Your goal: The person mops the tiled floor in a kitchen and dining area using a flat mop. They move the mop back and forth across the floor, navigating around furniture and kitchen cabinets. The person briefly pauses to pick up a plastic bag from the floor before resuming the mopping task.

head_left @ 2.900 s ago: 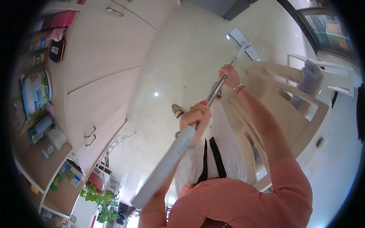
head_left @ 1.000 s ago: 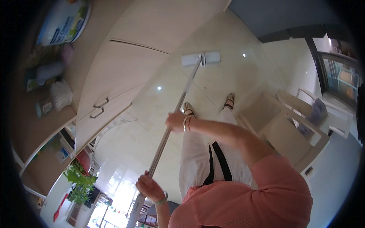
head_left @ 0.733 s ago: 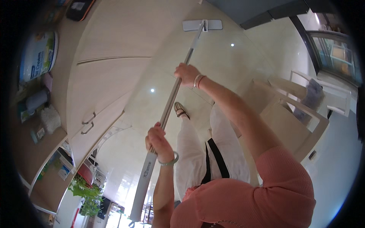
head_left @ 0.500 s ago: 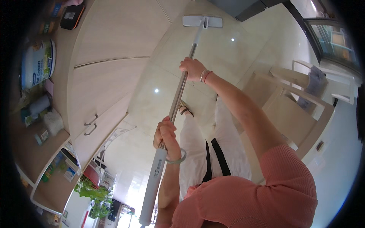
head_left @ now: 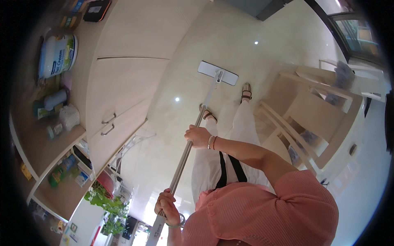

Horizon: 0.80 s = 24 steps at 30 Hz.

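A flat mop (head_left: pixel 179 171) with a metal pole slants across the view, its grey-white grip at the lower left. My right hand (head_left: pixel 198 136) is closed around the middle of the pole. Lower down, my left hand (head_left: pixel 167 206) wraps the pole just above the grip. The rectangular white mop head (head_left: pixel 209 68) lies on the glossy tile floor (head_left: pixel 184 84), ahead of my sandalled feet (head_left: pixel 246 92). Its plate sits at an angle, the right end nearer to me.
Along the left runs a pale cabinet (head_left: pixel 127 80) with metal handles. Its top and open shelf hold a white tub (head_left: pixel 60 55), bottles and packages. Pale wooden chairs (head_left: pixel 316 119) stand at the right. A dark grey box-like piece (head_left: pixel 266 8) is at the far end, and a green plant (head_left: pixel 102 201) at lower left.
Both hands have pulled the mop back toward me, down and to the left. The mop head has slid nearer to my feet and turned. My right foot has come into view.
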### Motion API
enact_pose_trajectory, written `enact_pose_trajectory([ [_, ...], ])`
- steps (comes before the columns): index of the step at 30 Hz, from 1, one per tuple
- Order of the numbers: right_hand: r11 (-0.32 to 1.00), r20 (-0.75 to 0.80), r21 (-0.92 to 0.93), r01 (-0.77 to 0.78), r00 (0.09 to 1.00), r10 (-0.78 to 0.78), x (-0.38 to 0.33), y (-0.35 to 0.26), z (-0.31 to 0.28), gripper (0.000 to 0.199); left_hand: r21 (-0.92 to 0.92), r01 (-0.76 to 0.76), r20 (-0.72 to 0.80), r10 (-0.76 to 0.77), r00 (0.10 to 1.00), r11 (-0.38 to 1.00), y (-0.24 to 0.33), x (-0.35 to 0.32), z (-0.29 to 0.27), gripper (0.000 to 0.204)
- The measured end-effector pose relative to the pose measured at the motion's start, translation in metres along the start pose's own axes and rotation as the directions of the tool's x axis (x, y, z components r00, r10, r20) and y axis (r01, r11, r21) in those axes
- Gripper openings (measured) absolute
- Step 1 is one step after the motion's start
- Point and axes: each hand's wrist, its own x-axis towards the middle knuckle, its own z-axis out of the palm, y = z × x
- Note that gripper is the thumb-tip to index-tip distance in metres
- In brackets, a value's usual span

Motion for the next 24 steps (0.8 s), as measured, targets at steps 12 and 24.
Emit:
enact_pose_trajectory([
  [12, 0.951, 0.021, -0.305, -0.037, 0.999, 0.046, -0.013, 0.089, -0.100, 0.007, -0.196, 0.167, -0.060, -0.182, 0.982, 0.966, -0.052, 0.030, 0.096, 0.039],
  [24, 0.881, -0.337, -0.278, -0.384, 0.897, 0.285, -0.067, 0.257, -0.227, 0.009, -0.397, -0.077, 0.209, 0.171, 0.963, 0.915, -0.072, 0.104, 0.296, 0.037],
])
